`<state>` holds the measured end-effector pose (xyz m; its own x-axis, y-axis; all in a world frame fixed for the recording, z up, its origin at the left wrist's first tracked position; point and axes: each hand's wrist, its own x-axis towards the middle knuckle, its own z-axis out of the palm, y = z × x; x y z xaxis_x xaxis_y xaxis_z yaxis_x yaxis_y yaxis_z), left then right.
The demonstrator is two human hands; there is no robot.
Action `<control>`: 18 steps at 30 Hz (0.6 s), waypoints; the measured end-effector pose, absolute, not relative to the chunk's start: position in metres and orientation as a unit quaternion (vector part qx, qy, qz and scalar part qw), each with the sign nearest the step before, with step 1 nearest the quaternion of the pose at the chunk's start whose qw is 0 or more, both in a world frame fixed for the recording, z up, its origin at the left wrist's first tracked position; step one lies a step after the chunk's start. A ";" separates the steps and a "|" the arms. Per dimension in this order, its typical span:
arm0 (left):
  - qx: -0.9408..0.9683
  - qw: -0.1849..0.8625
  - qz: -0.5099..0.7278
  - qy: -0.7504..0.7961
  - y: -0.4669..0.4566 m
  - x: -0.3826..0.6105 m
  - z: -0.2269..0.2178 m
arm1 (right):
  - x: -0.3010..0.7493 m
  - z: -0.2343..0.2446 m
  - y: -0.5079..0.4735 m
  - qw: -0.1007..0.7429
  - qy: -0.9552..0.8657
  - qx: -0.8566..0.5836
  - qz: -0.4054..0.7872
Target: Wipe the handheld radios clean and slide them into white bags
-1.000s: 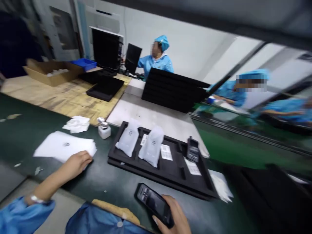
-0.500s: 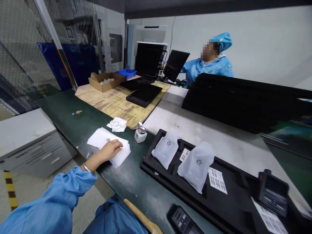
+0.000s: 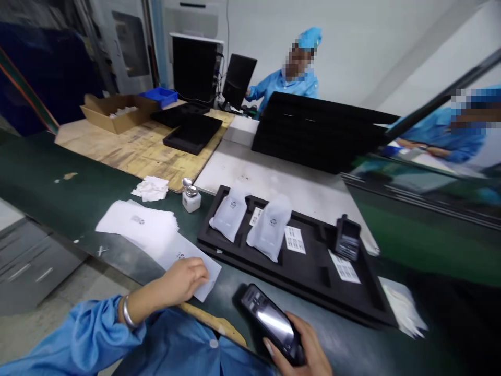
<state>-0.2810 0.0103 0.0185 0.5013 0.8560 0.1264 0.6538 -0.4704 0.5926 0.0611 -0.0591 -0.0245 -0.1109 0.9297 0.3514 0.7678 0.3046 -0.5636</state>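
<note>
My left hand (image 3: pixel 186 279) pinches the near end of a white printed bag (image 3: pixel 211 269), which lies flat on the green bench beside my lap. The bag's far end overlaps a stack of similar bags (image 3: pixel 133 222). My right hand (image 3: pixel 307 350) has its thumb and fingers round the lower end of a black handheld device (image 3: pixel 270 318) with a keypad and a shiny screen. Ahead is a black foam tray (image 3: pixel 309 282). In it are two bagged items (image 3: pixel 230 211), label sheets (image 3: pixel 295 240) and another black handheld device (image 3: pixel 347 239), partly upright.
A small white dispenser bottle (image 3: pixel 191 198) and crumpled white tissue (image 3: pixel 152 188) stand behind the bags. Farther back are a cardboard box (image 3: pixel 117 122), a blue bin (image 3: pixel 160 96) and monitors (image 3: pixel 195 68). White gloves (image 3: pixel 403 308) lie right of the tray. Two co-workers sit beyond.
My left hand has drawn one bag off the stack, toward me and to the right. My right hand has come into view, gripping the near handheld device. The view has swung right.
</note>
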 end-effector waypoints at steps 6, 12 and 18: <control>0.828 0.256 0.256 0.427 0.011 -0.213 -0.005 | 0.044 -0.009 -0.067 0.374 -0.705 -0.597 0.080; 0.825 0.244 0.300 0.413 0.004 -0.202 -0.002 | 0.041 -0.012 -0.070 0.337 -0.744 -0.562 0.126; 0.852 0.209 0.314 0.361 -0.003 -0.199 -0.001 | 0.044 -0.005 -0.059 0.331 -0.750 -0.543 0.185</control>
<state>-0.1991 -0.0031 -0.0010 0.5411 0.7478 0.3848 0.4845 -0.6512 0.5841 0.0444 -0.0592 -0.0050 -0.1927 0.9360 0.2946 0.6910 0.3427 -0.6365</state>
